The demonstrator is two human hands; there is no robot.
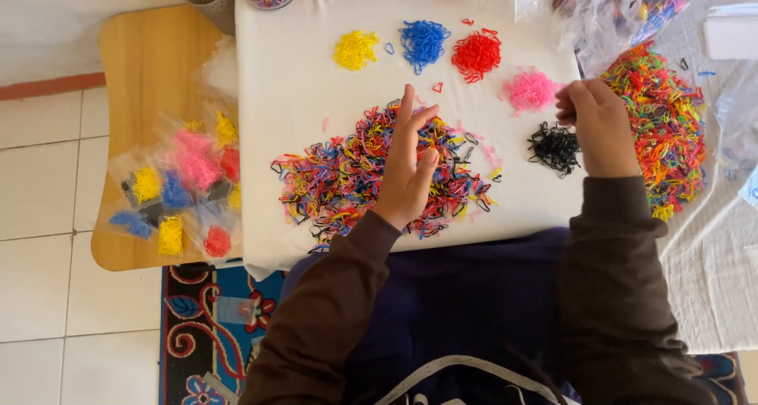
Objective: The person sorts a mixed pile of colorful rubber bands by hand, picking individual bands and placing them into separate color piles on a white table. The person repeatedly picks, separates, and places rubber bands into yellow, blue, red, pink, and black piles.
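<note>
Left hand [407, 172] lies flat on the mixed pile of small elastic bands [371, 176], fingers spread, pointing toward the worktop's far edge; grip pinches nothing visible. The pile sits near the worktop's [276, 73] near edge, long axis running left-right. Right hand [600, 129] is curled near the right edge, grip pressed together, fingertips between the pink heap [530, 89] and black heap [554, 147]; whether it pinches a band, cannot tell. Yellow heap [355, 50], blue heap [423, 42], red heap [476, 55] line the far edge. Second mixed pile [663, 129] lies off right. Bagged bands [178, 188] on the wooden board [150, 58], left.
</note>
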